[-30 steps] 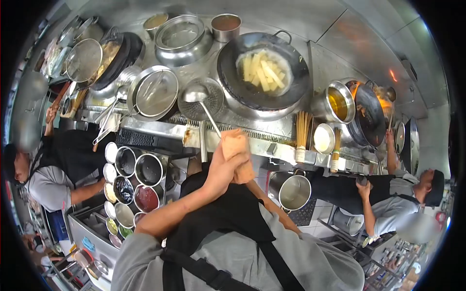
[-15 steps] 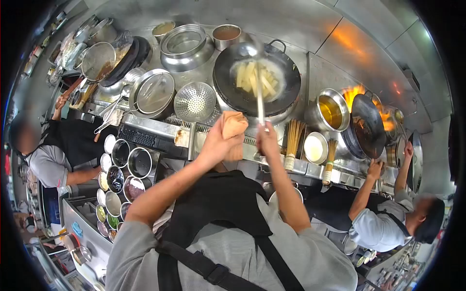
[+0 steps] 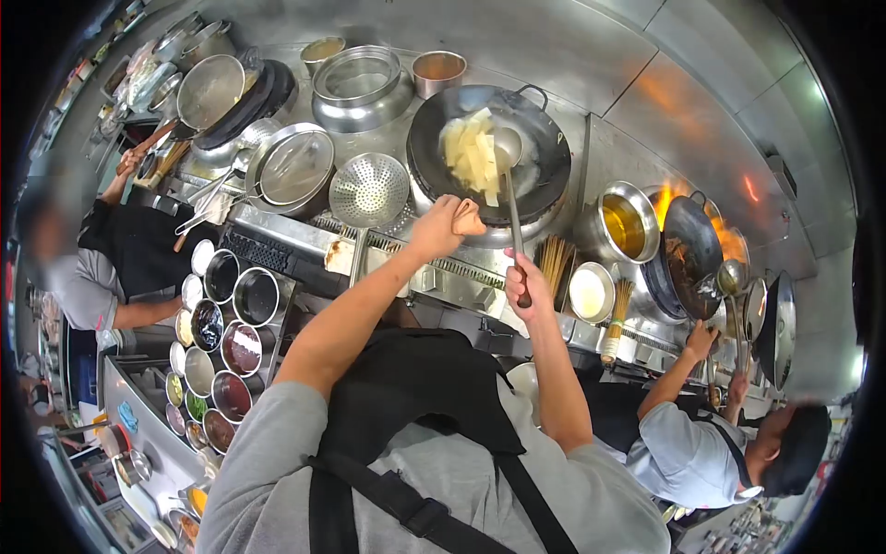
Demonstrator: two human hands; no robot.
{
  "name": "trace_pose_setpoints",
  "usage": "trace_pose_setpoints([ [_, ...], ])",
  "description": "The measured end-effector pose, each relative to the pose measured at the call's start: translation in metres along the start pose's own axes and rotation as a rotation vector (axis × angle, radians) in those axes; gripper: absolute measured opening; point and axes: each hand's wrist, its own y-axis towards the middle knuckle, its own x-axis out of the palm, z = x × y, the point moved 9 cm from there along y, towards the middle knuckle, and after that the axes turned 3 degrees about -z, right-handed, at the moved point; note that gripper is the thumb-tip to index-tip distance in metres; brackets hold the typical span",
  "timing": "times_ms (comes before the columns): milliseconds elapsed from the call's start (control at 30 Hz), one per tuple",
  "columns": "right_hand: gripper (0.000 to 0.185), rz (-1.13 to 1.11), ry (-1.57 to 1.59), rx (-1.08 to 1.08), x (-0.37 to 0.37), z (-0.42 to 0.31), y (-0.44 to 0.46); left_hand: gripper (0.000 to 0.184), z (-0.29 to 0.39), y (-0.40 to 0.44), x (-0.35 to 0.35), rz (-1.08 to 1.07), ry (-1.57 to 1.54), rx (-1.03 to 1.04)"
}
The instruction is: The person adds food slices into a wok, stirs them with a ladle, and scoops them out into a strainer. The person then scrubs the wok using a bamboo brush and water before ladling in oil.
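My left hand (image 3: 440,227) is closed around a folded orange-brown cloth (image 3: 469,220) at the near rim of the black wok (image 3: 550,189). Pale yellow strips (image 3: 472,152) lie in the left part of that wok. In my right hand (image 3: 529,288) is the handle of a ladle (image 3: 507,148), whose bowl rests in the wok against the strips. A perforated skimmer (image 3: 369,189) sits left of the wok, its handle pointing toward me.
A pot of yellow oil (image 3: 624,227), a white bowl (image 3: 592,292) and bamboo brushes (image 3: 617,319) stand right. Flames rise behind a co-worker's wok (image 3: 688,242). Left are a strainer (image 3: 295,168), sauce containers (image 3: 256,295) and another person (image 3: 69,277).
The ladle, first upright near my left hand, is now in my right hand with its bowl in the wok. My left hand and the cloth have moved up to the wok's rim. The strips have shifted left.
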Motion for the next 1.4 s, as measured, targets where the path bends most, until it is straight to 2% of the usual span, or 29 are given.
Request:
trace_pose_setpoints([
  [33, 0.024, 0.018, -0.113, -0.015, 0.004, -0.001, -0.004, 0.051, 0.011, -0.011, -0.013, 0.162, -0.061, 0.074],
  [67, 0.026, 0.036, -0.225, -0.032, 0.005, 0.001, -0.007, 0.051, 0.016, -0.018, -0.013, 0.168, -0.058, 0.068],
  [133, 0.026, 0.09, -0.395, -0.096, 0.009, 0.007, -0.016, 0.047, 0.015, -0.03, -0.003, 0.011, -0.392, -0.09],
  [200, 0.023, 0.109, -0.502, -0.096, 0.024, 0.015, -0.028, 0.047, 0.009, -0.044, 0.003, -0.009, -0.448, -0.157],
  [267, 0.021, 0.11, -0.498, -0.069, 0.04, 0.027, -0.03, 0.053, 0.004, -0.053, 0.006, 0.019, -0.611, -0.082],
  [333, 0.019, 0.119, -0.491, -0.051, 0.051, 0.04, -0.024, 0.057, 0.0, -0.063, 0.002, 0.019, -0.684, -0.108],
  [400, 0.017, 0.109, -0.519, -0.08, 0.06, 0.044, -0.009, 0.058, -0.016, -0.071, 0.008, 0.001, -0.943, -0.212],
  [467, 0.015, 0.133, -0.563, -0.124, 0.062, 0.033, -0.002, 0.058, -0.026, -0.077, 0.007, 0.013, -0.905, -0.221],
  [533, 0.014, 0.21, -0.6, -0.227, 0.054, 0.007, 0.003, 0.056, -0.03, -0.083, 0.002, 0.017, -0.903, -0.321],
  [600, 0.016, 0.267, -0.766, -0.348, 0.039, -0.026, 0.023, 0.056, -0.036, -0.082, 0.001, 0.046, -0.929, -0.283],
  [633, 0.017, 0.299, -0.854, -0.425, 0.032, -0.043, 0.035, 0.057, -0.037, -0.083, -0.001, 0.045, -0.971, -0.331],
  [667, 0.019, 0.392, -1.172, -0.678, 0.013, -0.06, 0.059, 0.057, -0.039, -0.085, -0.002, 0.044, -1.011, -0.38],
  [700, 0.018, 0.452, -1.269, -0.645, -0.002, -0.069, 0.078, 0.057, -0.04, -0.084, -0.004, 0.042, -1.012, -0.382],
  [800, 0.017, 0.402, -1.323, -0.659, -0.002, -0.084, 0.094, 0.053, -0.046, -0.076, -0.013, 0.019, -0.946, -0.37],
  [833, 0.016, 0.354, -1.092, -0.494, 0.004, -0.079, 0.089, 0.049, -0.054, -0.078, -0.005, -0.061, -1.05, -0.469],
  [867, 0.017, 0.345, -1.06, -0.492, 0.0, -0.072, 0.093, 0.046, -0.062, -0.082, 0.0, -0.136, -1.155, -0.566],
  [933, 0.02, 0.439, -1.457, -0.932, 0.046, -0.065, 0.068, 0.044, -0.063, -0.087, -0.008, -0.256, -1.348, -0.598],
  [1000, 0.023, 0.381, -1.129, -0.756, 0.051, -0.035, 0.092, 0.047, -0.077, -0.092, -0.015, -0.23, -1.454, -0.59],
  [1033, 0.021, 0.287, -0.799, -0.475, 0.094, -0.028, 0.087, 0.05, -0.074, -0.095, -0.028, -0.26, -1.475, -0.606],
  [1067, 0.015, 0.229, -0.7, -0.335, 0.131, -0.026, 0.09, 0.05, -0.085, -0.097, -0.03, -0.25, -1.479, -0.609],
  [1133, 0.015, 0.146, -0.649, -0.225, 0.171, -0.025, 0.129, 0.051, -0.115, -0.101, -0.037, -0.18, -1.317, -0.607],
  [1200, 0.02, 0.115, -0.768, -0.277, 0.208, -0.047, 0.177, 0.053, -0.128, -0.105, -0.054, -0.197, -1.278, -0.586],
  [1267, 0.023, 0.065, -0.859, -0.309, 0.249, -0.057, 0.241, 0.048, -0.143, -0.112, -0.073, -0.122, -1.161, -0.547],
  [1300, 0.023, 0.065, -0.935, -0.3, 0.262, -0.055, 0.278, 0.056, -0.152, -0.117, -0.073, -0.152, -1.212, -0.551],
  [1400, 0.024, 0.061, -1.128, -0.253, 0.292, -0.042, 0.366, 0.06, -0.162, -0.132, -0.087, -0.136, -1.307, -0.603],
])
